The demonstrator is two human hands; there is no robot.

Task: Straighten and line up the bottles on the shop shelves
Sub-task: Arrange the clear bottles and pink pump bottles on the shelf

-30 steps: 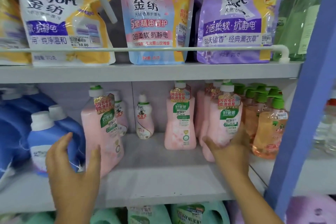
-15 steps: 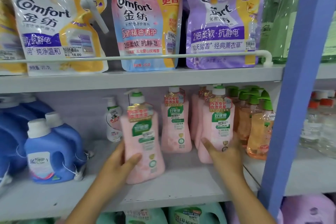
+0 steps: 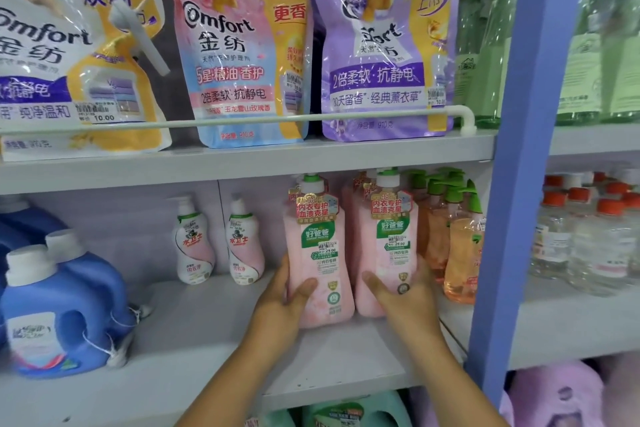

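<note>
Two tall pink bottles with green labels stand side by side on the middle shelf (image 3: 194, 329). My left hand (image 3: 284, 298) grips the left pink bottle (image 3: 317, 253) low down, thumb across its front. My right hand (image 3: 403, 298) grips the right pink bottle (image 3: 389, 246) the same way. Both bottles are upright and nearly touching, labels facing me. More pink bottles stand hidden behind them.
Two small white-and-pink bottles (image 3: 218, 243) stand at the back left. Blue jugs (image 3: 59, 308) fill the shelf's left end. Orange pump bottles (image 3: 453, 239) crowd the right, against a blue upright post (image 3: 509, 184). Comfort refill pouches (image 3: 242, 45) sit on the shelf above.
My left hand took the pink bottle from the left and carried it rightward, setting it beside the one under my right hand. The view shifted closer.
</note>
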